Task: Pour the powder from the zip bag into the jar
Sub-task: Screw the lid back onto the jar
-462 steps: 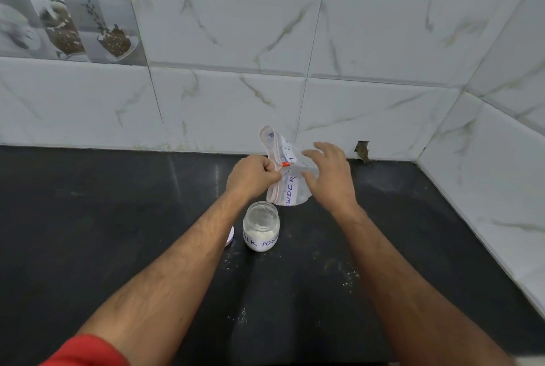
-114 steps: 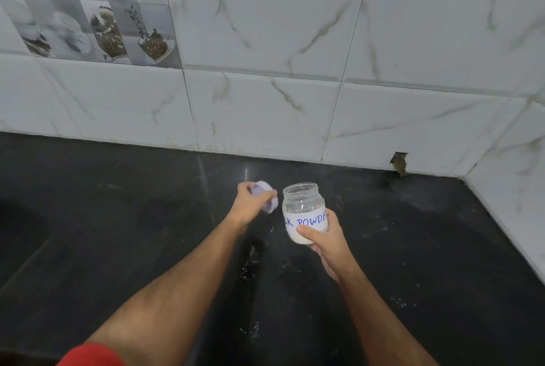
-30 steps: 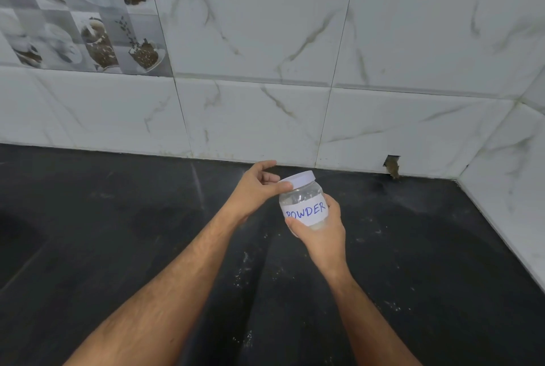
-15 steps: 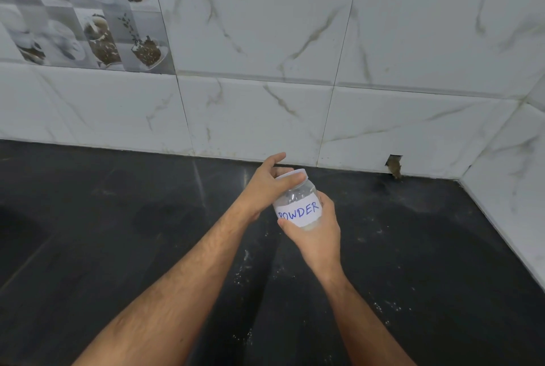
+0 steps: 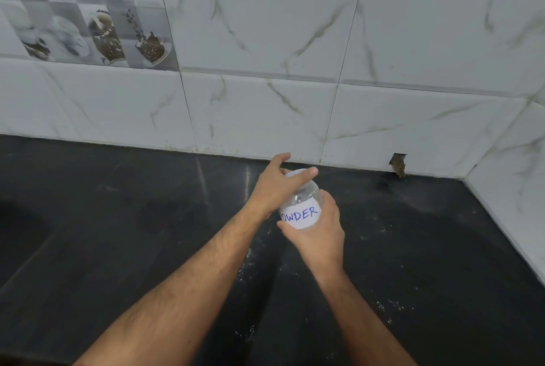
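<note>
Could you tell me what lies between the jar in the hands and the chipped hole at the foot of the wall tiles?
Nothing stands there. In the head view, only bare black counter runs from the jar to the hole.

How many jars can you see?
1. The jar is held up over the black counter, the right hand around its base and the left hand on its lid. None seems hidden.

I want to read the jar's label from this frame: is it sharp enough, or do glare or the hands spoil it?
Head view: label on the jar is sharp, "OWDER" legible, first letter hidden behind the left hand; right hand wraps the base; mild glare only on the glass shoulder; wall tiles bow from wide-angle distortion.
</note>
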Demonstrator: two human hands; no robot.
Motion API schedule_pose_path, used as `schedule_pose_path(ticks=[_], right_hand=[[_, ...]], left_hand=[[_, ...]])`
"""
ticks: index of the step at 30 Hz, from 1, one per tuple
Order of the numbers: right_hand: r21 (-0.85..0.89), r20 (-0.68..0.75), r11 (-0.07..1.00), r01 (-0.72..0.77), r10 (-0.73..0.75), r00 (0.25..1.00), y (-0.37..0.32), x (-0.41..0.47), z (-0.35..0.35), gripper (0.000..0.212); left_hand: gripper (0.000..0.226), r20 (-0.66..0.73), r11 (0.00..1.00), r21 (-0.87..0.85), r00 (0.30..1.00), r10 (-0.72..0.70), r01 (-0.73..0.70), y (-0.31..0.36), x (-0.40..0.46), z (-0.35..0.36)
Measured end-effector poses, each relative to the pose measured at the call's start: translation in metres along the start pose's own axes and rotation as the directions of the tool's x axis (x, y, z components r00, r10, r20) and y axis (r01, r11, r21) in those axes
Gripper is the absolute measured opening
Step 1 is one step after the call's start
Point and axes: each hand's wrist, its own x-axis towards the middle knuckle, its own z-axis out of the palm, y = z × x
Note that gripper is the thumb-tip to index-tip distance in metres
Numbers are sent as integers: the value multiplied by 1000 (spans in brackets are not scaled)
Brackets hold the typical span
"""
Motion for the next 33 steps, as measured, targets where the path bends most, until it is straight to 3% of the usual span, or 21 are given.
schedule_pose_path(ticks=[7, 13, 21, 25, 28, 31, 33], right_hand=[[13, 111, 999, 31, -32, 993, -3, 13, -11, 95], [97, 152, 995, -2, -12, 988, -5, 15, -10, 91], [155, 220, 986, -53, 18, 975, 1, 16, -3, 93], [159, 257, 983, -90, 47, 965, 17, 14, -3, 94], [175, 300, 977, -123, 67, 952, 35, 11, -6, 98], [205, 321, 962, -179, 106, 941, 56, 13, -13, 102], [222, 320, 947, -230, 152, 935, 71, 18, -19, 100]], left_hand=[[58, -61, 982, 175, 994, 88, -76, 9, 0, 3], [35, -9, 981, 155, 992, 123, -120, 12, -1, -3], [32, 2, 979, 166, 993, 121, -120, 8, 0, -4], [41, 5, 986, 145, 997, 82, -81, -8, -1, 4], [59, 78, 999, -31, 997, 23, -21, -24, -2, 11], [51, 126, 954, -273, 988, -90, 122, -49, -6, 17], [49, 163, 944, -260, 973, -163, 202, -72, -9, 21]])
